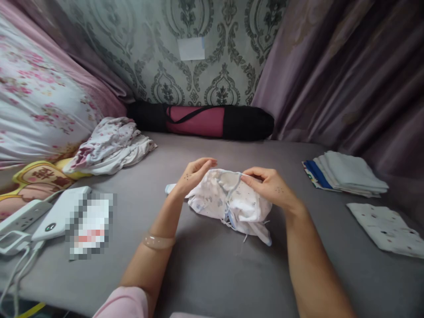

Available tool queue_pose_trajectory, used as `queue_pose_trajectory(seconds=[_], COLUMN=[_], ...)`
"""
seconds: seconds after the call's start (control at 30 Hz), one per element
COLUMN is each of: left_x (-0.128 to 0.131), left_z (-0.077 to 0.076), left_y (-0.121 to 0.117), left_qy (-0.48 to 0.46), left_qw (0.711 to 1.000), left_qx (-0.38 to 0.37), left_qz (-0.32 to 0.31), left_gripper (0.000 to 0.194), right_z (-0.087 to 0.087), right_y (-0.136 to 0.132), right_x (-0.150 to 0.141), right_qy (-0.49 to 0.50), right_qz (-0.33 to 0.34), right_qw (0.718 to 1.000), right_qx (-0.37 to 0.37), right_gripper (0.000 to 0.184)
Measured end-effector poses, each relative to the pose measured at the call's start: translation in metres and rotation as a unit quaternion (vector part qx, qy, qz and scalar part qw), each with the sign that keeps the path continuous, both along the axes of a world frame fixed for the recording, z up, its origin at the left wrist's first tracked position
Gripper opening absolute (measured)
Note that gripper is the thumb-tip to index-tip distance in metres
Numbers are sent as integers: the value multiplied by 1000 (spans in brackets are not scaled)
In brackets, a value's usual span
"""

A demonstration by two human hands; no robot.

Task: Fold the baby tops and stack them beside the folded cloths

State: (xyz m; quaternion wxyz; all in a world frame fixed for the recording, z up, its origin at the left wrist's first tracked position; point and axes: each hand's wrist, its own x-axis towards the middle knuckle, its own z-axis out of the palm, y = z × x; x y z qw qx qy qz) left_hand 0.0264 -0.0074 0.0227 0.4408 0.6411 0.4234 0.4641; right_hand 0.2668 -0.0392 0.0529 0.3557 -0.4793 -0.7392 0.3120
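A crumpled white baby shirt (212, 198) with small prints, pale blue trim and thin ties lies on the grey bed sheet in front of me. My right hand (270, 183) pinches its blue-edged opening between thumb and fingers at the upper right. On the other side, my left hand (198, 172) is at the shirt's upper left edge, fingers stretched out towards the right. A sleeve end with blue trim sticks out past my left wrist. The shirt's lower right corner spreads on the sheet, with loose ties beside it.
Folded cloths (347, 174) are stacked at the right, near a folded spotted cloth (387, 227). To the left are a rumpled garment pile (112, 145), a power bank (62, 212), a power strip (24, 216) and cables. A black and pink long bag (198, 121) lies along the wall.
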Motion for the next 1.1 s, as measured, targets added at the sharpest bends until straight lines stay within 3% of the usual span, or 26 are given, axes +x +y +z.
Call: queue_pose_trajectory(seconds=[0.2, 0.37, 0.57, 0.67, 1.1], left_x=[-16, -9, -11, -14, -16], left_z=[-32, -51, -51, -53, -48], left_y=[15, 20, 20, 21, 20], left_qy=[118, 130, 90, 112, 195], left_qw=[993, 991, 994, 991, 977], left_qx=[-21, 33, 61, 61, 85], left_qz=[-1, -23, -25, -28, 9], left_gripper=[35, 31, 23, 16, 18], right_z=[2, 4, 1, -1, -4], right_y=[-1, 0, 5, 7, 10], right_x=[7, 12, 17, 19, 22], right_qy=[23, 37, 62, 69, 72], right_qz=[2, -12, -35, -43, -48], right_qw=[999, 999, 997, 996, 995], right_qx=[-33, -33, -29, -33, -44], right_gripper=[29, 30, 32, 33, 35])
